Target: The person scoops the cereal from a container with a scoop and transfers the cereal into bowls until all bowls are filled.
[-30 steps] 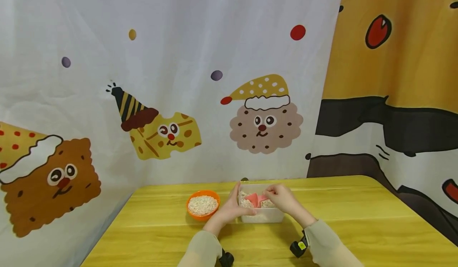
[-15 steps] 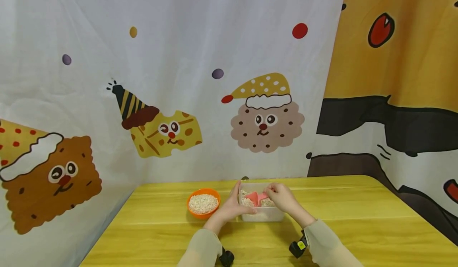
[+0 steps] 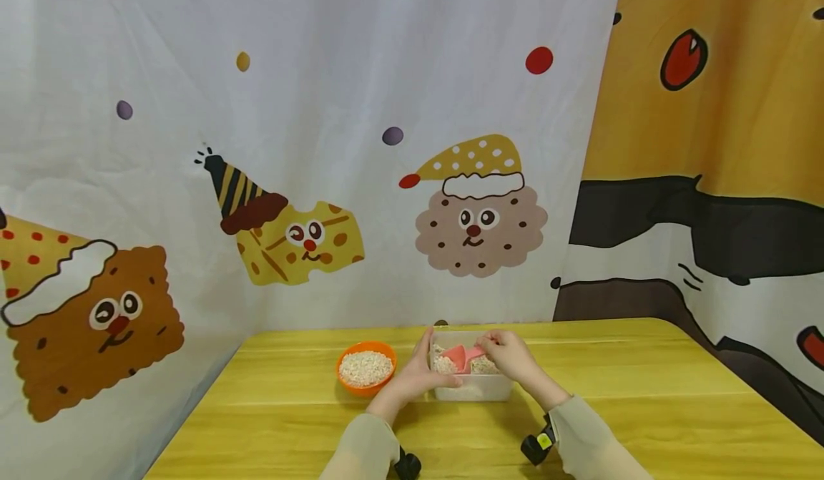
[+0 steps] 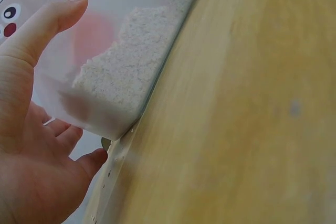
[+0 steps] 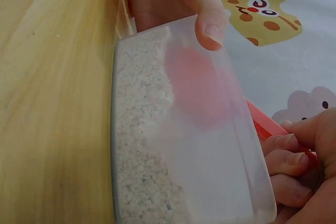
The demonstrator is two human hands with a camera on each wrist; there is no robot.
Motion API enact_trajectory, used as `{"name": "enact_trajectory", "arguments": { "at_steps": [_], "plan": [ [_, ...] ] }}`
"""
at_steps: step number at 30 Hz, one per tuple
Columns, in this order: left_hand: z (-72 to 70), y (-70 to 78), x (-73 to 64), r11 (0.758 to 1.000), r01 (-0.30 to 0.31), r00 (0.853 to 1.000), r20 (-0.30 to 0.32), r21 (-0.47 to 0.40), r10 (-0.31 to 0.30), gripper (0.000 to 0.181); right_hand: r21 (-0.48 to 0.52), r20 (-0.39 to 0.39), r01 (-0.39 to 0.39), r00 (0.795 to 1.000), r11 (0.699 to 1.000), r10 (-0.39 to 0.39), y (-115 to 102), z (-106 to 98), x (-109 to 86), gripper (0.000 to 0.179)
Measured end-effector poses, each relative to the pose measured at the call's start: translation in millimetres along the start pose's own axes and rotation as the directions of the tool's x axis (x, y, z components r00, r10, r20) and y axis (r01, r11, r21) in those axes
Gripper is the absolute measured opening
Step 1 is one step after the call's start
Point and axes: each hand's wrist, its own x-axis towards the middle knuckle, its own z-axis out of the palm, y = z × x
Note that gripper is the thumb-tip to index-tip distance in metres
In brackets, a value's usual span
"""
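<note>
My left hand (image 3: 415,376) grips the left end of a translucent white plastic container (image 3: 473,391), its thumb on the near wall. The container holds pale flakes that look like oats (image 4: 131,51), heaped unevenly. With its thumb and curled fingers, my right hand (image 3: 508,357) pinches the handle of a pink scoop (image 3: 455,356) over the container's right side. The scoop's bowl sits inside the container, at the flakes. Seen through the wall in the right wrist view, the scoop is a blurred pink patch, so how much it carries is hidden.
An orange bowl (image 3: 365,390) filled with similar pale flakes stands left of the container, close to my left hand. Both rest on a yellow wood-grain table (image 3: 618,394). Behind the table's back edge hangs a curtain (image 3: 322,108) with cartoon prints.
The scoop has shifted slightly inside the container, and its handle shows more clearly below my right fingers. My left hand keeps its hold, and the container and bowl stay in place.
</note>
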Motion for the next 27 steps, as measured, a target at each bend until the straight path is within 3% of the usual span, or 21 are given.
{"name": "enact_trajectory", "arguments": {
  "at_steps": [10,17,27],
  "plan": [
    [0.7,-1.8,1.6,1.0,0.003,1.0,0.002,-0.024,-0.003,0.12,0.14,-0.007,-0.059,0.998,0.988,0.061,5,-14,6.3,0.024],
    [1.4,-1.7,1.6,1.0,-0.002,1.0,-0.009,-0.009,0.002,0.119,0.28,0.041,-0.117,0.993,0.953,0.11,10,-33,9.3,0.026],
    [1.3,0.9,0.4,1.0,-0.01,1.0,-0.011,0.002,0.01,0.119,0.376,0.039,-0.11,0.994,0.92,0.103,14,-54,9.2,0.031]
  ]
}}
